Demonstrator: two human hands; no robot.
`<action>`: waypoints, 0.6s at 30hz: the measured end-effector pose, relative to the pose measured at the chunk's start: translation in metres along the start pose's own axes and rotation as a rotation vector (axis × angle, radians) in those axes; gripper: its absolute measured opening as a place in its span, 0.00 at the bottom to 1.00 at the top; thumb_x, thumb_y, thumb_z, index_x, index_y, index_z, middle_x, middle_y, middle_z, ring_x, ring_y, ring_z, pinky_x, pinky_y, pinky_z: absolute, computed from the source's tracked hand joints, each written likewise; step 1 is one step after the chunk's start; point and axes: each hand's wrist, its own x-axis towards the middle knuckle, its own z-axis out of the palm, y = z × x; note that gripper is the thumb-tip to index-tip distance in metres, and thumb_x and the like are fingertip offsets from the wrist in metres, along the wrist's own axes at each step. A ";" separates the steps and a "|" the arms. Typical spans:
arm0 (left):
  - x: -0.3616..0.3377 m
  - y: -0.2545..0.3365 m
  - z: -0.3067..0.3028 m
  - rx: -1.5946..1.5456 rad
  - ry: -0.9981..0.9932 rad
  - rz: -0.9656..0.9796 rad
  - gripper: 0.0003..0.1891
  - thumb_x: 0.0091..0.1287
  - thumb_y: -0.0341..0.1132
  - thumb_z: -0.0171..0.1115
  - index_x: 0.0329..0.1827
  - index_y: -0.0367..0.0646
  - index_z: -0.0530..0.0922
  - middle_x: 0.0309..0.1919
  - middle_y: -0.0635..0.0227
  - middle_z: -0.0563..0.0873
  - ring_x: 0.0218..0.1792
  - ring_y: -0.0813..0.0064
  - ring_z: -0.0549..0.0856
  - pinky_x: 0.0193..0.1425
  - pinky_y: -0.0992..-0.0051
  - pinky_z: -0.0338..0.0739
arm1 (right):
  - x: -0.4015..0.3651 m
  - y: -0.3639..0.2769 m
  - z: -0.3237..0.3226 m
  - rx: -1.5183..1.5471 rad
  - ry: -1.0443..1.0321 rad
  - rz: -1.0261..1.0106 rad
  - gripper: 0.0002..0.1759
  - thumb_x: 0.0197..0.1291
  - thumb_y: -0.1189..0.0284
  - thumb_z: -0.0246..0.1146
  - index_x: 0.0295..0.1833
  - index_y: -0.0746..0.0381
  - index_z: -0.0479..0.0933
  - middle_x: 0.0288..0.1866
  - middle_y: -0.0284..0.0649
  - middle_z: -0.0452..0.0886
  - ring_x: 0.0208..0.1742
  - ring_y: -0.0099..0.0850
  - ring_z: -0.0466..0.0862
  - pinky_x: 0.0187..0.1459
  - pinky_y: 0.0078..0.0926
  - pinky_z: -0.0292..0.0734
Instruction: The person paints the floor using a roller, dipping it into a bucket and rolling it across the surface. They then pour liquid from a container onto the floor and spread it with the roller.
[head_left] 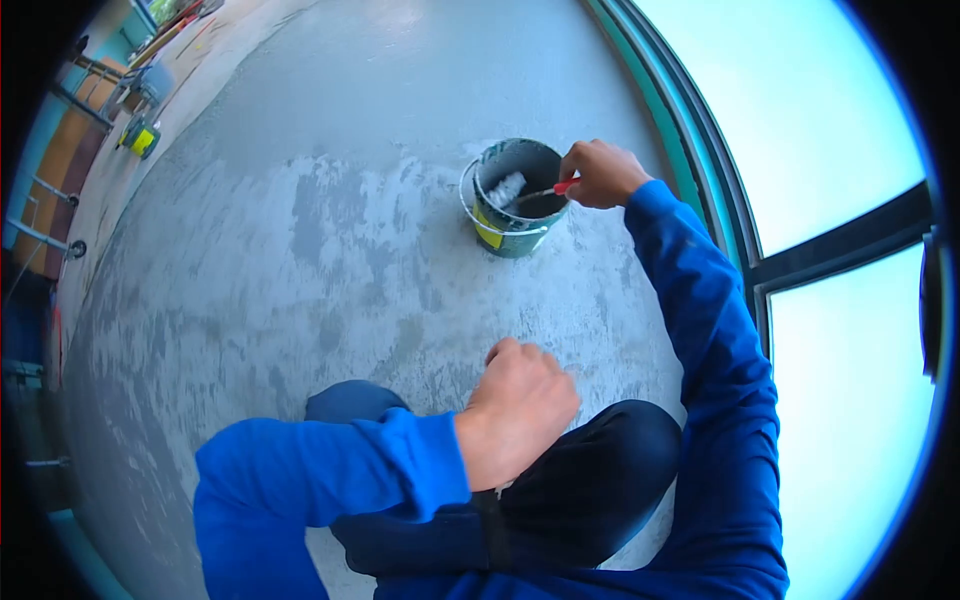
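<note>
My right hand [603, 174] is closed around the red handle of a small paint roller [508, 189]. Its fuzzy, pale roller head is down inside a dark green bucket [513, 240] with a yellow label and a thin pale wire handle hanging at its side. Grey residue coats the bucket's inner wall. Over my knees, my left hand [522, 395] is curled into a loose fist with its back toward me. No object shows in it, and the fingertips are hidden underneath.
The grey floor [380, 260] around the bucket is streaked with lighter and darker coating. A dark window frame [705, 130] with bright panes runs along the right. Another green bucket [139, 137] stands at the far left, near wheeled metal legs [75, 249].
</note>
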 end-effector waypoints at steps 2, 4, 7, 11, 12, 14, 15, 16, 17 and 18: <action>-0.006 -0.001 0.006 -0.053 -0.051 0.097 0.07 0.53 0.32 0.62 0.34 0.42 0.79 0.30 0.64 0.82 0.36 0.66 0.83 0.38 0.68 0.72 | -0.030 0.003 -0.011 0.032 0.095 0.047 0.12 0.48 0.69 0.67 0.41 0.57 0.85 0.38 0.47 0.85 0.38 0.43 0.85 0.41 0.36 0.79; -0.003 -0.009 0.018 -0.136 -0.057 0.181 0.08 0.54 0.33 0.61 0.36 0.41 0.79 0.31 0.63 0.82 0.37 0.65 0.83 0.39 0.67 0.73 | -0.060 0.007 -0.021 0.083 0.178 0.112 0.12 0.50 0.70 0.66 0.42 0.58 0.85 0.38 0.48 0.85 0.37 0.42 0.85 0.41 0.36 0.79; 0.010 -0.020 0.027 -0.210 -0.019 0.199 0.09 0.57 0.34 0.61 0.39 0.41 0.78 0.32 0.61 0.82 0.38 0.61 0.83 0.40 0.63 0.75 | -0.110 0.018 -0.035 0.197 0.299 0.184 0.12 0.53 0.70 0.65 0.44 0.59 0.84 0.37 0.47 0.85 0.36 0.41 0.84 0.40 0.34 0.79; 0.021 -0.036 0.031 -0.307 -0.038 0.217 0.10 0.61 0.37 0.61 0.40 0.41 0.76 0.33 0.60 0.81 0.39 0.58 0.82 0.42 0.59 0.75 | -0.169 0.038 -0.018 0.389 0.358 0.371 0.13 0.56 0.69 0.67 0.47 0.61 0.83 0.37 0.45 0.86 0.35 0.38 0.85 0.41 0.30 0.79; 0.023 -0.040 0.032 -0.317 -0.061 0.212 0.10 0.62 0.37 0.61 0.41 0.41 0.76 0.33 0.60 0.81 0.40 0.58 0.82 0.43 0.59 0.75 | -0.178 0.046 -0.005 0.433 0.375 0.407 0.14 0.57 0.69 0.67 0.48 0.61 0.83 0.37 0.45 0.86 0.36 0.38 0.85 0.41 0.30 0.79; 0.026 -0.047 0.033 -0.333 -0.104 0.193 0.11 0.62 0.37 0.61 0.42 0.40 0.76 0.34 0.59 0.81 0.41 0.58 0.82 0.43 0.60 0.75 | -0.187 0.059 0.029 0.439 0.397 0.470 0.15 0.56 0.68 0.67 0.49 0.61 0.82 0.37 0.45 0.86 0.36 0.39 0.86 0.39 0.32 0.79; 0.029 -0.051 0.032 -0.340 -0.117 0.178 0.11 0.62 0.37 0.61 0.42 0.40 0.76 0.34 0.59 0.81 0.41 0.58 0.82 0.43 0.60 0.75 | -0.187 0.066 0.052 0.430 0.420 0.486 0.15 0.56 0.68 0.67 0.49 0.61 0.82 0.37 0.46 0.86 0.36 0.39 0.86 0.39 0.32 0.79; 0.031 -0.054 0.032 -0.346 -0.131 0.160 0.12 0.62 0.37 0.61 0.43 0.40 0.76 0.35 0.59 0.81 0.41 0.58 0.82 0.44 0.60 0.75 | -0.186 0.074 0.079 0.423 0.443 0.501 0.15 0.56 0.68 0.68 0.49 0.60 0.82 0.37 0.46 0.86 0.35 0.40 0.86 0.39 0.33 0.79; 0.032 -0.056 0.032 -0.351 -0.146 0.142 0.12 0.63 0.37 0.61 0.43 0.39 0.76 0.35 0.59 0.81 0.41 0.58 0.82 0.44 0.60 0.74 | -0.181 0.085 0.116 0.418 0.465 0.536 0.16 0.55 0.67 0.68 0.49 0.59 0.82 0.36 0.47 0.85 0.36 0.41 0.86 0.39 0.33 0.79; 0.032 -0.058 0.031 -0.354 -0.147 0.141 0.12 0.63 0.37 0.61 0.43 0.39 0.76 0.35 0.59 0.81 0.41 0.58 0.81 0.44 0.60 0.74 | -0.177 0.092 0.142 0.412 0.489 0.571 0.16 0.54 0.67 0.68 0.49 0.58 0.82 0.36 0.48 0.85 0.37 0.41 0.86 0.39 0.33 0.79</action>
